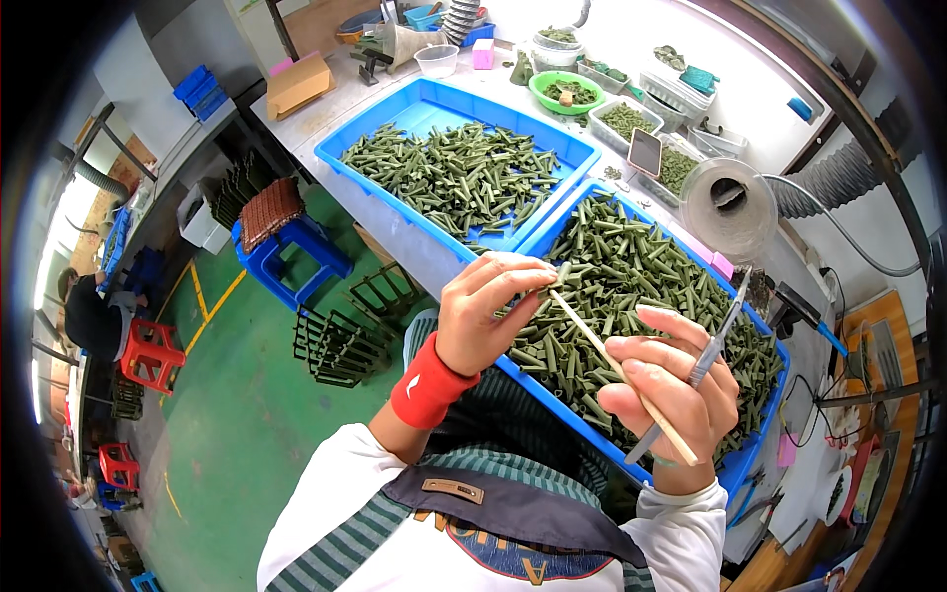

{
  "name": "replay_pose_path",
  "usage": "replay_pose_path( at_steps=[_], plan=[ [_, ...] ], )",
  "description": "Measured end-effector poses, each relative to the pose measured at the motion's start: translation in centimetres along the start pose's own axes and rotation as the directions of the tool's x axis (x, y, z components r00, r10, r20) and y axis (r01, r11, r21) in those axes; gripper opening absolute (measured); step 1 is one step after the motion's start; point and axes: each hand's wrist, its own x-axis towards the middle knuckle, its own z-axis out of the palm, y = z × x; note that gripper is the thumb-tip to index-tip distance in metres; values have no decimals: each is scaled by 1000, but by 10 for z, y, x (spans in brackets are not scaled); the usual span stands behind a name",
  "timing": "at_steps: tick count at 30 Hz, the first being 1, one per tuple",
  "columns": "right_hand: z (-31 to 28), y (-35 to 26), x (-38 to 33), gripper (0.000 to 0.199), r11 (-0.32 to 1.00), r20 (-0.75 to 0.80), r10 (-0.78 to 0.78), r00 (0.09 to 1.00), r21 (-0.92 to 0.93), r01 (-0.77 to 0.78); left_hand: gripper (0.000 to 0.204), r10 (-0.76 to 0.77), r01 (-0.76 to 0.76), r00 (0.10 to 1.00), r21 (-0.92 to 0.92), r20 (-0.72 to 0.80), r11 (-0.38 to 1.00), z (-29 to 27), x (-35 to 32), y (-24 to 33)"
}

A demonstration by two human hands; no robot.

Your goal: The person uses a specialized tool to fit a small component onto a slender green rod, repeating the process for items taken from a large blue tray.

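Note:
My left hand [493, 308], with a red wristband, pinches a small green piece [561, 276] between thumb and fingertips. In my right hand [681, 390] are two tools. One is a thin pale wooden stick [607, 357], its far tip at the green piece. The other is a slim grey metal tool [723, 331] with a pointed end, lying across the fingers. Both hands hover over a blue tray [779, 395] heaped with dark green, tube-like pieces [631, 266]. Beyond it, a second blue tray [360, 185] holds more of the same pieces.
Behind the trays stand a green bowl [567, 97], clear tubs of small green bits [624, 120] and a phone [645, 153]. A clear round hood on a grey hose [834, 183] is at the right. Blue stool [286, 259] and dark racks [340, 345] stand left; a person [99, 316] sits farther off.

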Motion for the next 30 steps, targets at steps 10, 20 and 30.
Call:
replay_pose_path(
  at_steps=[10, 20, 30],
  plan=[
    [4, 3, -1, 39, 1000, 40, 9, 999, -20, -8, 32, 34, -34, 999, 42, 1, 999, 1, -1, -1],
    [2, 3, 8, 27, 999, 74, -27, 997, -16, 28, 33, 20, -20, 1000, 38, 6, 999, -3, 1, -4],
    [-6, 3, 3, 29, 999, -4, 29, 1000, 19, -28, 31, -38, 38, 999, 18, 3, 999, -2, 1, -5]
  ],
)
